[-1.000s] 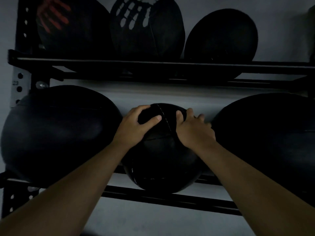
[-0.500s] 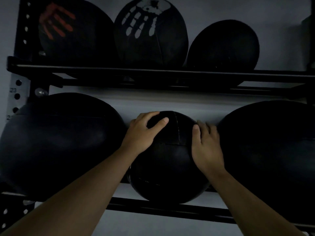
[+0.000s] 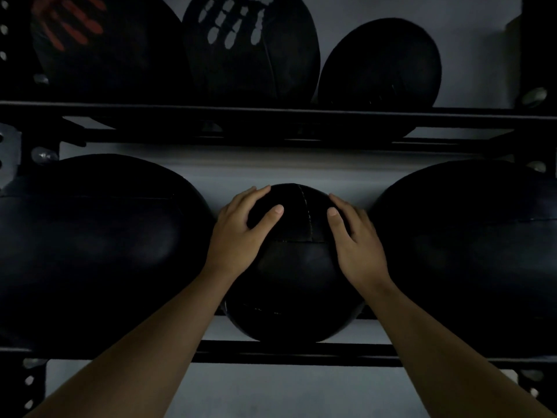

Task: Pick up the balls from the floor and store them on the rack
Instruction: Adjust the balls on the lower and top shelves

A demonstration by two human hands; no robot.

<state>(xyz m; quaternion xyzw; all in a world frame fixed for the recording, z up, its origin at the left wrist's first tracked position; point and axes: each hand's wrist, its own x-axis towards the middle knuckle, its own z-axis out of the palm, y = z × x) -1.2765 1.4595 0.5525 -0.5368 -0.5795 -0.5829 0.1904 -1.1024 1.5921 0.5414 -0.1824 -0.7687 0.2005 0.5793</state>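
Observation:
A black stitched medicine ball (image 3: 294, 285) rests on the lower rails of the black rack (image 3: 289, 352), in the gap between two larger balls. My left hand (image 3: 239, 236) lies on its upper left side with the thumb across the top. My right hand (image 3: 357, 242) presses its upper right side, fingers spread over the ball. Both hands clasp the ball from either side.
A big black ball (image 3: 90, 248) fills the left of the lower shelf, another (image 3: 470, 251) the right. On the upper shelf (image 3: 301, 116) stand three balls: one with a red handprint (image 3: 99, 46), one with a white handprint (image 3: 250, 46), one plain (image 3: 381, 64). A pale wall is behind.
My right hand slid from the ball's top to its right side. The left hand stayed on the upper left, and the ball settled between the two large balls.

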